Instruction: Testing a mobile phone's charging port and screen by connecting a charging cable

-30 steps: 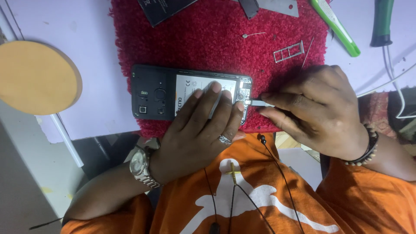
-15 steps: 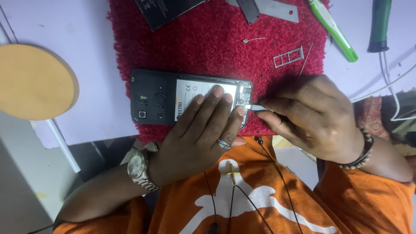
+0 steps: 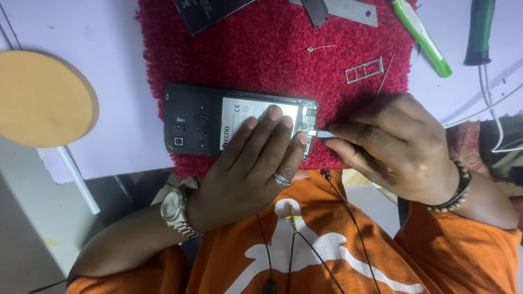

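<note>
An opened black phone [image 3: 201,122] is lying on a red mat [image 3: 261,60], its back removed. The left hand [image 3: 248,163] is pressing flat on it, fingers spread, grasping nothing. The right hand [image 3: 395,147] is pinching a thin metal tool [image 3: 325,133], tip touching the phone's end.

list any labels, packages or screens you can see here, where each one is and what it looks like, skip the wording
Battery label: inside the opened black phone on the red mat, white rectangle with dark print and a red strip, partly under the left hand.
Second label: on a dark flat battery at the mat's top edge, black with pale print, cut off by the frame.
No packages or lit screens in view.
</note>
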